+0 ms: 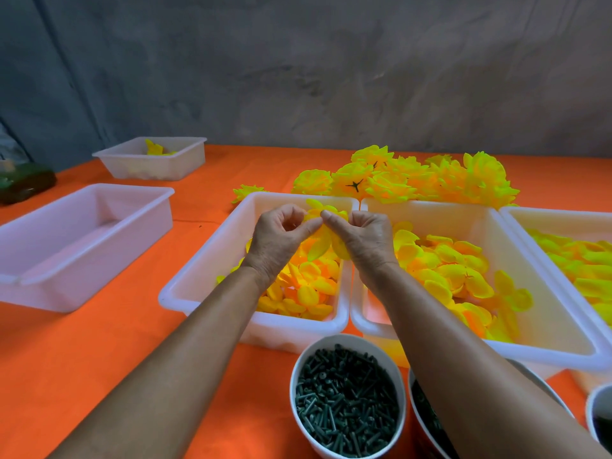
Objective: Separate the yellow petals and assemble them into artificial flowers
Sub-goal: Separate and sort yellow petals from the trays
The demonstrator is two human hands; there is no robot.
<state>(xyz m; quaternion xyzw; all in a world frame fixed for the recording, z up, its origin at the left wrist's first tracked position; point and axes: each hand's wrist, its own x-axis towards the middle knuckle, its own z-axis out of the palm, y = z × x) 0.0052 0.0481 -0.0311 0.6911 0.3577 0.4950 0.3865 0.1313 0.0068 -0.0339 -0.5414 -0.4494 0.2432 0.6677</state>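
While both hands pinch one cluster of petals above the middle bin, the peel-apart is in hand

Near to far: a cup of dark green stems (346, 402) stands nearest; over the petal bin (205, 270) the left hand (281, 236) and right hand (364, 240) meet thumb to thumb, fingers curled, equally near the petal cluster (323, 240), which hangs downward between them; a second petal bin (543, 309) lies right, finished flowers (414, 180) beyond, nothing blocking
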